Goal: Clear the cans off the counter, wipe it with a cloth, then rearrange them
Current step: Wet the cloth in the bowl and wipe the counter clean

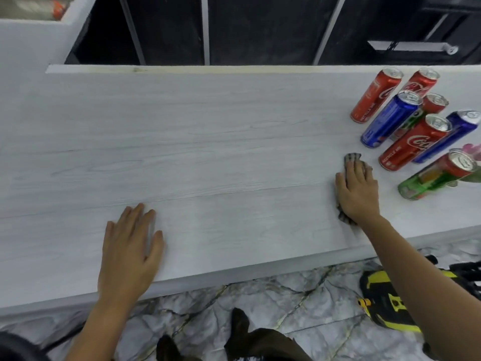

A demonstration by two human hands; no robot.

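Right grip (pixel 358 190) presses cloth (pixel 352 158); left grip (pixel 130 246) flat, released; cans (pixel 413 142): seven

Red, blue and green cans (pixel 413 126) stand clustered at the pale counter's (pixel 182 142) right end — a crumpled grey cloth (pixel 352 159) lies just beside them.

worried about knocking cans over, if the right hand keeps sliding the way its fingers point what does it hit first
Probably nothing near: the right hand, pressing the grey checked cloth, points past the upright blue can, which stands slightly right of that line.
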